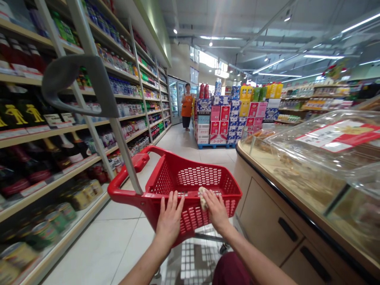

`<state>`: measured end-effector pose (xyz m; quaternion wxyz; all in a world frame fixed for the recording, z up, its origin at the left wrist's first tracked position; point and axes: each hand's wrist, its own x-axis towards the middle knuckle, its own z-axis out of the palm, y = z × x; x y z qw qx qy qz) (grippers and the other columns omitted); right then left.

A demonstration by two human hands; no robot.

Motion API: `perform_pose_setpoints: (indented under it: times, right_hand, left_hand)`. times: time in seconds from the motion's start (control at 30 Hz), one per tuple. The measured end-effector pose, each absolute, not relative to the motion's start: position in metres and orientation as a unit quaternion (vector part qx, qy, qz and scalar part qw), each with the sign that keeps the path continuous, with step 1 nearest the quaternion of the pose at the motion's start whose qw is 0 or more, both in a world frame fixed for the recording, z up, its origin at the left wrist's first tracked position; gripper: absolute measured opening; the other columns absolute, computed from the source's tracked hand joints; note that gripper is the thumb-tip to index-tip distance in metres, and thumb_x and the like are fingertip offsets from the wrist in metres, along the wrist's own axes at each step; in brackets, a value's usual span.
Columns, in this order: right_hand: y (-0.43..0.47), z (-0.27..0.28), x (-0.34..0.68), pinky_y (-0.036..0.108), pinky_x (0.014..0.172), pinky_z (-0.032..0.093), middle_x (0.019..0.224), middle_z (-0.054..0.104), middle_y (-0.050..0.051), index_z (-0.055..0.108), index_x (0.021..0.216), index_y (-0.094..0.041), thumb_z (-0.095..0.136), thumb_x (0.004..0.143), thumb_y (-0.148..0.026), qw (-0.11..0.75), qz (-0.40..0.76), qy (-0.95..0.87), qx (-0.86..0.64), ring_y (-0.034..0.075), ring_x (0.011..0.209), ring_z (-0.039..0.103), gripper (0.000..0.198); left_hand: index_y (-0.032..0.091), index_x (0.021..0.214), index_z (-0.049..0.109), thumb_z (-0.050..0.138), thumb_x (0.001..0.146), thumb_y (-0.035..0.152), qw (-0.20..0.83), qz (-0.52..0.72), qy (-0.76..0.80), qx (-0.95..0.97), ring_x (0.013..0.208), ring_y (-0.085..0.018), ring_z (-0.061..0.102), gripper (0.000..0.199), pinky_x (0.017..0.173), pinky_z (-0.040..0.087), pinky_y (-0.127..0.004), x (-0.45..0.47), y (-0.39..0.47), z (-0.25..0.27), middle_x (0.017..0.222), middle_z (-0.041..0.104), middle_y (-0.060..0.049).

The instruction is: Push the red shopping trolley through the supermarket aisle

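Observation:
A red plastic shopping basket cart (202, 170) with perforated walls stands right in front of me, its inside showing no goods. My left hand (170, 217) lies on the near rim, fingers stretched out and apart, holding nothing. Further right along that rim, my right hand (215, 208) presses a crumpled pale cloth (203, 198) against the edge, partly covering it. A grey handle (80, 87) on a metal pole rises from the cart's left side. Below the basket, a caster wheel (224, 248) shows beside my knee.
Shelves of bottles and cans (127, 79) line the left side. On the right runs a wooden counter (267, 213) under clear plastic covers (326, 138). Ahead are stacked drink cartons (218, 122) on a blue pallet, and a person in an orange apron (187, 105) stands beyond.

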<state>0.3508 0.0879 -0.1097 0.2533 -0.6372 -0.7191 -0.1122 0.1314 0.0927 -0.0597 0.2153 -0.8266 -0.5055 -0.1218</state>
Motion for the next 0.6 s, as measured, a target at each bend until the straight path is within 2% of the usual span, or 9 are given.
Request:
perform_pose_setpoints:
  times: [0.17, 0.4, 0.6]
  right_hand:
    - [0.084, -0.111, 0.381, 0.046, 0.1, 0.021, 0.131, 0.04, 0.008, 0.041, 0.126, -0.016, 0.028, 0.079, -0.007, 0.251, -0.098, -0.586, -0.764, 0.021, 0.123, 0.033, 0.05]
    - [0.087, -0.112, 0.353, 0.04, 0.1, 0.024, 0.131, 0.041, 0.004, 0.041, 0.126, -0.02, 0.029, 0.075, -0.001, 0.273, -0.146, -0.725, -0.616, 0.016, 0.123, 0.033, 0.056]
    - [0.077, -0.119, 0.413, 0.047, 0.096, 0.029, 0.127, 0.045, 0.012, 0.044, 0.124, -0.014, 0.03, 0.077, -0.006, 0.261, -0.147, -0.571, -0.764, 0.023, 0.119, 0.039, 0.049]
  left_hand:
    - [0.021, 0.128, 0.034, 0.049, 0.073, 0.023, 0.215, -0.121, -0.512, -0.823, 0.127, -0.031, 0.022, 0.057, 0.103, 0.012, -0.05, 0.134, 0.091, -0.061, 0.136, 0.032, -0.015]
    - [0.02, 0.128, 0.035, 0.047, 0.073, 0.023, 0.214, -0.123, -0.511, -0.823, 0.127, -0.03, 0.023, 0.056, 0.103, 0.015, -0.048, 0.134, 0.09, -0.061, 0.136, 0.033, -0.012]
    - [0.02, 0.128, 0.035, 0.048, 0.073, 0.023, 0.217, -0.125, -0.509, -0.824, 0.126, -0.031, 0.024, 0.056, 0.103, 0.016, -0.049, 0.135, 0.089, -0.062, 0.136, 0.033, -0.013]
